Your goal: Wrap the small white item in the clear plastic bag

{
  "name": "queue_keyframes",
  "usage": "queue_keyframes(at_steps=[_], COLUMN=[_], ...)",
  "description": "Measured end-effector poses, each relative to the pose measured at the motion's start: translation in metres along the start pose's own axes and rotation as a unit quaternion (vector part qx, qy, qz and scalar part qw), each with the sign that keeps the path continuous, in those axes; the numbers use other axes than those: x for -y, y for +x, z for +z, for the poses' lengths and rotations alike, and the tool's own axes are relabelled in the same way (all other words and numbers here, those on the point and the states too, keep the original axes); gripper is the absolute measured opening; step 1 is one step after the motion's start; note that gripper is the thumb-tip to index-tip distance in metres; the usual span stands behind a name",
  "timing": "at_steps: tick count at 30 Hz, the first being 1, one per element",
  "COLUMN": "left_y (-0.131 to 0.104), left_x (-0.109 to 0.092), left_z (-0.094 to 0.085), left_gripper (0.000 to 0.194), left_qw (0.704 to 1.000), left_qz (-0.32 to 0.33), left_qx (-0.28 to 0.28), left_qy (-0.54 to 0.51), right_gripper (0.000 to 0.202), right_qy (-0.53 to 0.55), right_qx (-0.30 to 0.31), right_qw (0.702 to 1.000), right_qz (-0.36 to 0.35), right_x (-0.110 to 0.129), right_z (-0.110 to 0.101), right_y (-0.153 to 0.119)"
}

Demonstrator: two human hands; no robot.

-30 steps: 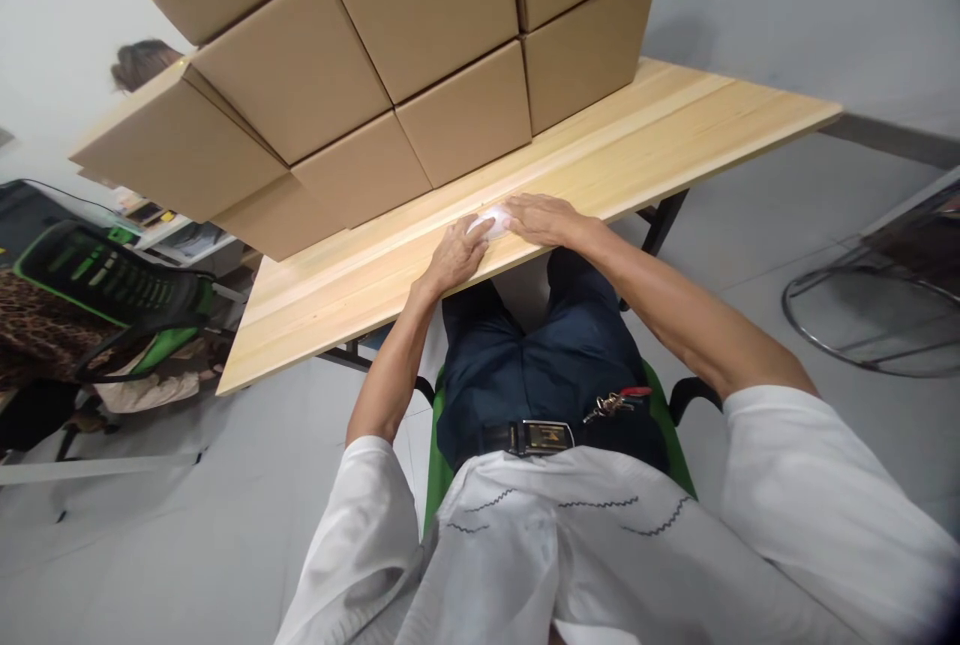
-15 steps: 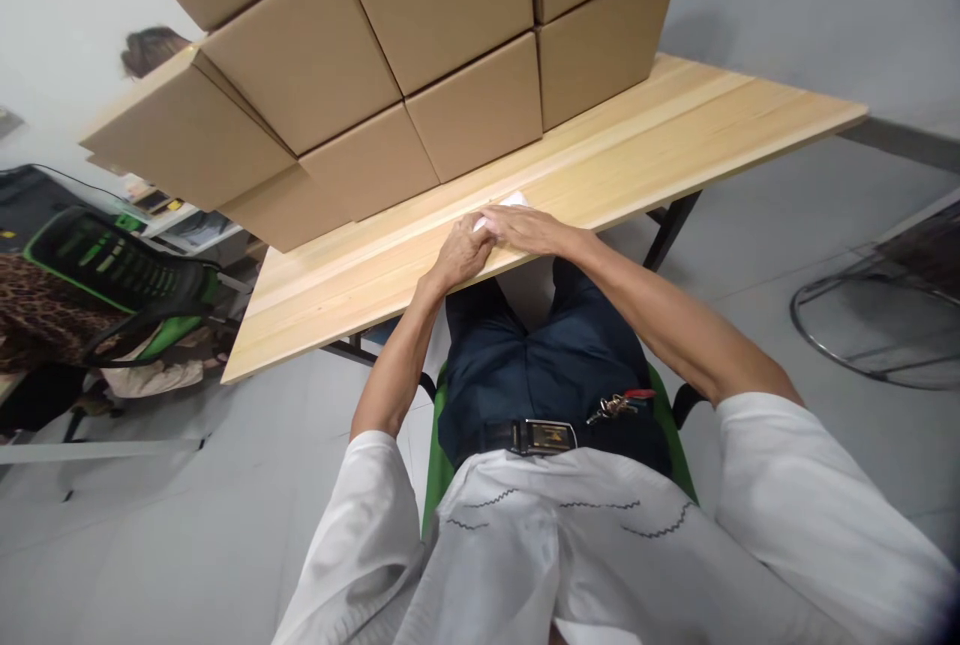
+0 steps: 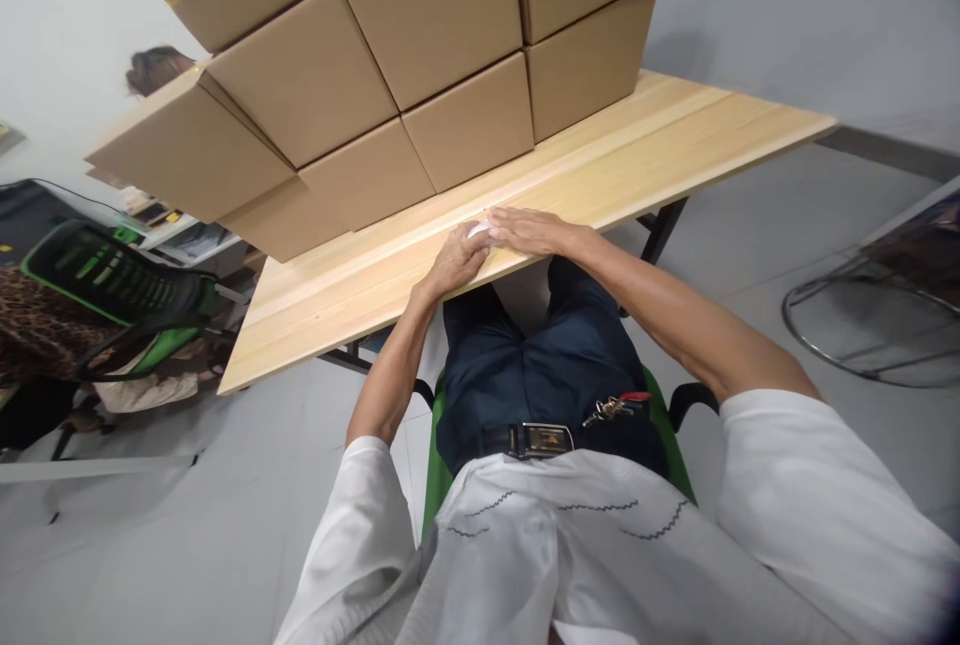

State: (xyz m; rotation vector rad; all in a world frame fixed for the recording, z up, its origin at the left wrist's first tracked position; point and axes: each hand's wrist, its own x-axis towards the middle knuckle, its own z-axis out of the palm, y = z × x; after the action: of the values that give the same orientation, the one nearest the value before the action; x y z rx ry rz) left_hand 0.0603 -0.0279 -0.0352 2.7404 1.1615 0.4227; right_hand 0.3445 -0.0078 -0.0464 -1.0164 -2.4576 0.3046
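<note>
Close to the front edge of the wooden table, a small white piece, maybe paper (image 3: 478, 229), shows between my two hands. My left hand (image 3: 459, 260) has its fingers curled round the near side of it, with the thumb against it. From the right, my right hand (image 3: 529, 231) lies low over the piece, fingers together and fairly straight, tips meeting the left hand. Most of the white piece is hidden beneath the fingers, so its full shape cannot be made out.
Stacked cardboard boxes (image 3: 465, 115) line the far side of the table (image 3: 705, 145). A green-and-black office chair (image 3: 112, 275) and a person's head (image 3: 154, 70) appear at left. A round metal-framed stool (image 3: 862, 325) stands on the floor at right.
The white corner that stuck out beyond my right hand no longer shows. My right hand has flattened over the piece, and the view has shifted slightly.
</note>
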Motion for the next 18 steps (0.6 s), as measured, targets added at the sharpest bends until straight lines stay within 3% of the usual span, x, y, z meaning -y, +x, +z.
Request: queue_keyframes(at_steps=[5,10,14,18], left_y=[-0.021,-0.007,0.015,0.018], left_x=[0.005,-0.002,-0.012,-0.017], left_z=[-0.016,-0.024,-0.009,0.01], left_gripper=[0.092,0.091,0.096,0.106], left_qw=[0.995,0.989,0.995,0.994], left_qz=[-0.04,-0.099,-0.073,-0.075], left_qx=[-0.025,-0.076,-0.061,-0.076], left_qy=[-0.086,-0.08,-0.038,0.003], right_gripper=[0.082,0.085,0.082,0.077], right_qy=[0.018,-0.013,-0.029,-0.05], right_qx=[0.049,0.048,0.035,0.031], right_qw=[0.996,0.996,0.996,0.996], right_qz=[0.069,0.073,0.073,0.064], right_x=[0.013,0.019,0.02,0.022], right_z=[-0.004,-0.005,-0.004,-0.005], right_y=[-0.003,-0.001,0.0,0.002])
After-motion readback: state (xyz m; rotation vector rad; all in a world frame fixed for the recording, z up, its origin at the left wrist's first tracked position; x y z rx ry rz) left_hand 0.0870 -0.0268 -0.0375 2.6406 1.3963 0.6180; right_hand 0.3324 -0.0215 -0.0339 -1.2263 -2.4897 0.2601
